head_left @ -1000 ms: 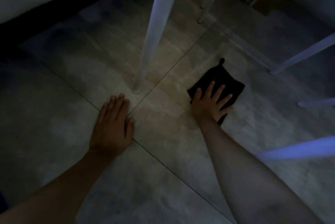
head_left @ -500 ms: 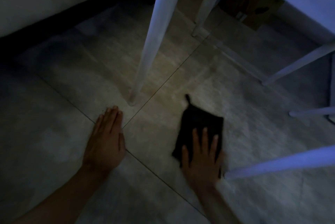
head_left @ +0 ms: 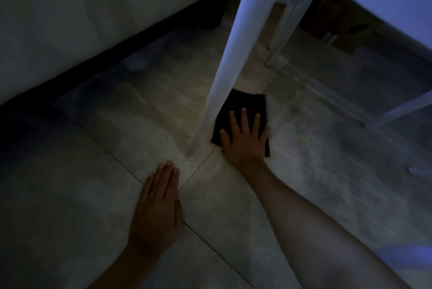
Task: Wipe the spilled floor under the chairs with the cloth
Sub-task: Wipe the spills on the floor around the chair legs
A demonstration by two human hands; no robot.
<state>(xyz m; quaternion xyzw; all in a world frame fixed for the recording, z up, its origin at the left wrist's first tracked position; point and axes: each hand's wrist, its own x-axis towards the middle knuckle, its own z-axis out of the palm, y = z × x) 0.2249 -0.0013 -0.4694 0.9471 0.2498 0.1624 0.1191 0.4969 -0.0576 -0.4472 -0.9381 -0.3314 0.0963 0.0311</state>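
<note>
The black cloth [head_left: 245, 111] lies flat on the floor [head_left: 327, 172] near the middle of the frame, right beside the white chair leg [head_left: 224, 73]. The right hand [head_left: 244, 139] presses down on it with fingers spread, not pinching it. The left hand [head_left: 159, 209] lies flat and empty on the tiles, lower down. It is too dark to see any spill. The wiping looks partly done, and the floor under the other legs [head_left: 397, 111] at the right may still need it.

A pale wall [head_left: 70, 20] ran along the left above a dark baseboard [head_left: 131, 48]. Far behind stood what looked like a brown cardboard box [head_left: 339, 22].
</note>
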